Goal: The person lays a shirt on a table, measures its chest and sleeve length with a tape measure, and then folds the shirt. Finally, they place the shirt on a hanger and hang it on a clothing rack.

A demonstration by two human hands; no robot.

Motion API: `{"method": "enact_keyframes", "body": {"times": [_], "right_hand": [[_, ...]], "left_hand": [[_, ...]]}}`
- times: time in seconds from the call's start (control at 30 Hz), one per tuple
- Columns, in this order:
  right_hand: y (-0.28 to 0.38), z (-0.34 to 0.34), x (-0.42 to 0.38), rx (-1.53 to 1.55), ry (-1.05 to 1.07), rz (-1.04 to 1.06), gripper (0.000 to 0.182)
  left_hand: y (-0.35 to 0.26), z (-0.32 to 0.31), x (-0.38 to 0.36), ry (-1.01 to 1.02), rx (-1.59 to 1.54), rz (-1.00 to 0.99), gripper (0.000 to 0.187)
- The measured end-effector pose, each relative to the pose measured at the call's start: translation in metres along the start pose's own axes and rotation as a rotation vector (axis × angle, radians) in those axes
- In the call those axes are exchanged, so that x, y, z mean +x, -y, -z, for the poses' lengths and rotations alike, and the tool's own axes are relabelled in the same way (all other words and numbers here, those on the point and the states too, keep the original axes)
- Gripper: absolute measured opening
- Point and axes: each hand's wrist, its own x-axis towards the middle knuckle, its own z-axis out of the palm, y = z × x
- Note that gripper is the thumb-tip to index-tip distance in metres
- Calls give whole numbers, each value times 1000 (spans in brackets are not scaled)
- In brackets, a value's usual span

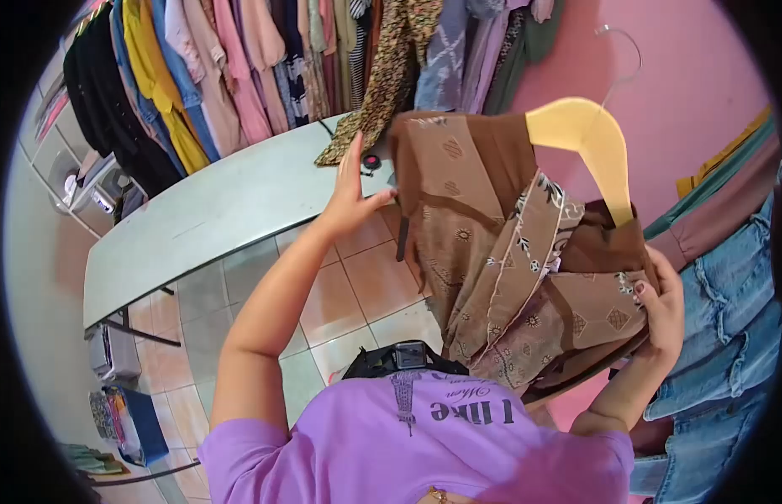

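Observation:
A brown patterned garment [466,227] hangs on a pale yellow hanger [605,139] with a metal hook, held up in front of my chest. On its lower right shoulder my right hand [664,307] is closed, thumb over the fabric, fingers behind. My left hand [355,197] is open beside the opposite shoulder, its fingers stretched upward and the thumb pointing toward the cloth. A printed panel with a pale trim crosses the garment's front. The hanger's end inside the lower shoulder is hidden by the cloth.
Behind my left hand stands a long pale table [189,227] with a small dark round item [371,162] near its edge. Clothes on a rack [239,76] line the back. Denim garments [718,336] hang close on the right. A blue bin [139,424] sits on the tiled floor.

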Motion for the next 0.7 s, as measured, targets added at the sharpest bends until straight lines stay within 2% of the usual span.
{"method": "enact_keyframes", "body": {"times": [0.03,0.07,0.1,0.17,0.2,0.23,0.3,0.33,0.4,0.5,0.6,0.67,0.7], "right_hand": [[3,-2,7,29,52,20,56],[2,3,12,59,103,39,49],[-2,8,21,68,129,47,49],[-6,5,40,-154,176,215,43],[-7,-15,53,-275,75,257,35],[1,-47,66,-259,101,265,35],[12,-98,89,-652,-25,406,25],[0,-92,94,-632,-8,432,25],[-28,-58,95,-679,-148,713,19],[-7,-77,104,-612,-169,840,20],[0,-83,117,-569,-190,965,22],[-16,-75,120,-573,-220,1046,25],[-24,-73,121,-557,-216,1058,25]], "left_hand": [[-15,5,1,-25,-181,75,105],[-39,0,-1,-67,-356,67,75],[-45,-2,-8,-85,-337,80,75],[-52,5,-23,92,-542,371,43],[-51,18,-34,-3,-429,306,28],[-39,47,-48,-22,-411,324,28],[-23,93,-79,-86,-361,461,29],[-38,88,-89,-126,-258,493,29],[-82,56,-112,-206,-257,496,28],[-121,95,-150,-292,-215,504,27],[-140,115,-200,-361,-137,507,28],[-132,103,-251,-313,-40,668,32],[-133,97,-277,-328,-28,670,32]]}}
